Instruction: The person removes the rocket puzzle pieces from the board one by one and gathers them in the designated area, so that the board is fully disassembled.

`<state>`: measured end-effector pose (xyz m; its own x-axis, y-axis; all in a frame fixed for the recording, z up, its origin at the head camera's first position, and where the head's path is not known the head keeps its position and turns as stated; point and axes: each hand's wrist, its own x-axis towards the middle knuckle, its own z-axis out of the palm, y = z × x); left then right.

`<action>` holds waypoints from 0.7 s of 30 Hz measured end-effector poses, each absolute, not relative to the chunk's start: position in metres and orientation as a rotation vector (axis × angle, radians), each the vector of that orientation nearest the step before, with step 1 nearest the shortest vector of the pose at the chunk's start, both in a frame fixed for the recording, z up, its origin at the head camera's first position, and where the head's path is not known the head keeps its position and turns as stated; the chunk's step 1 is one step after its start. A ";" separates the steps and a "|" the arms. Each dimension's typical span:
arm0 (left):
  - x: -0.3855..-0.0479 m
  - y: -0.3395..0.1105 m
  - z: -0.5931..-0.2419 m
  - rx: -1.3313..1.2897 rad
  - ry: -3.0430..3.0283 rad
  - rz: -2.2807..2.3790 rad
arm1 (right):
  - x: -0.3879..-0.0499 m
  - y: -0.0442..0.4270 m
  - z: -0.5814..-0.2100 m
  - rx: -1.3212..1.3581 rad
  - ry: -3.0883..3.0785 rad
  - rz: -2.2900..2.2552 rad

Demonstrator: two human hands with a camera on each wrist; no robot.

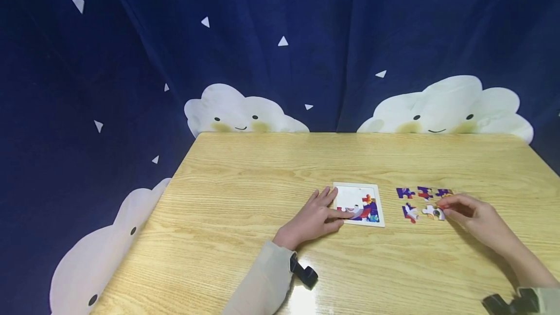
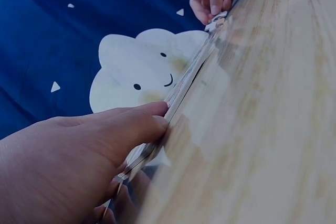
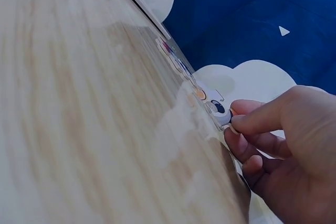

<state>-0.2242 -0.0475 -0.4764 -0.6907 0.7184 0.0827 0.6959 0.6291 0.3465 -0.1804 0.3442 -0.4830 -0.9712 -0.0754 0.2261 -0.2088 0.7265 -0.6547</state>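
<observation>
A small white-framed jigsaw tray (image 1: 359, 224) lies on the table, partly filled with colourful pieces along its bottom and right side. My left hand (image 1: 311, 221) rests on the tray's left side with its fingers extended, one finger lying across the fitted pieces. To the right of the tray, my right hand (image 1: 483, 220) pinches the right edge of a white puzzle piece (image 1: 429, 211) with a dark round spot between thumb and forefinger. In the right wrist view this puzzle piece (image 3: 214, 105) is at the tabletop; whether it is lifted I cannot tell.
Several loose puzzle pieces (image 1: 410, 213) lie beside the right hand in two rows, mostly purple, red and white. The wooden table (image 1: 245, 174) reaches back to a dark blue curtain (image 1: 262, 52) with white clouds and triangles.
</observation>
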 end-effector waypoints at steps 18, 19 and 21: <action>-0.224 -0.048 -0.475 1.201 2.770 0.554 | -0.183 0.345 -0.486 0.283 -2.721 1.009; -0.224 -0.048 -0.474 1.203 2.770 0.556 | -0.183 0.345 -0.486 0.284 -2.721 1.010; -0.224 -0.048 -0.475 1.205 2.771 0.557 | -0.183 0.345 -0.487 0.281 -2.717 1.014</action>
